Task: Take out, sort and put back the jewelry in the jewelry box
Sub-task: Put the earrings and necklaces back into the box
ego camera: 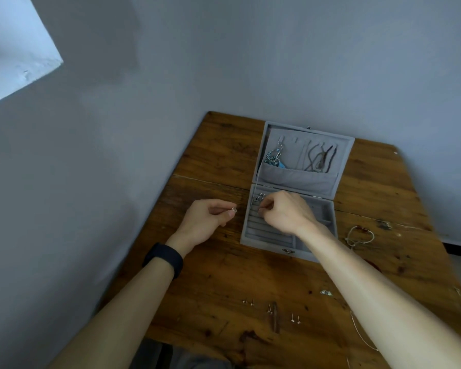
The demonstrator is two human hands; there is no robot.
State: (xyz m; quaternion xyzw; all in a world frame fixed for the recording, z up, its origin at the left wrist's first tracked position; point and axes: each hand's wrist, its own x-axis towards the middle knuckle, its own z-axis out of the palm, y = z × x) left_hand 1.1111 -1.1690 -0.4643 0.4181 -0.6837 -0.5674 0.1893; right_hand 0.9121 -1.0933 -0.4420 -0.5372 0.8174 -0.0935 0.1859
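The left hand (pixel 210 217) hovers over the table just left of the box, palm turned inward, thumb and forefinger pinching a small silver piece of jewelry (pixel 234 209). A black band (pixel 164 258) wraps its wrist. The right hand (pixel 285 214) reaches into the box's lower half, fingers curled, their tips pressed together at the padded ring slots (pixel 261 231) on the left side. Whether they grip anything there is too small to tell.

The open grey velvet jewelry box (pixel 266 247) sits near the back of the brown wooden table (pixel 210 283), its lid laid back towards the wall. A few small silver rings (pixel 258 197) sit in the top slot, just beside the right fingertips. The lid's fabric pocket holds silver and turquoise dangling jewelry (pixel 274 157) on the left and brown cord necklaces (pixel 321 161) on the right.

To the right of the box, on the table, lies a pale cord bracelet with dark beads (pixel 359 237). Near the table's front edge, three pairs of tiny stud earrings (pixel 270 309) are laid in a row, well apart from the box. A thin pale chain (pixel 362 334) trails beside the right forearm. Grey walls meet behind the table.
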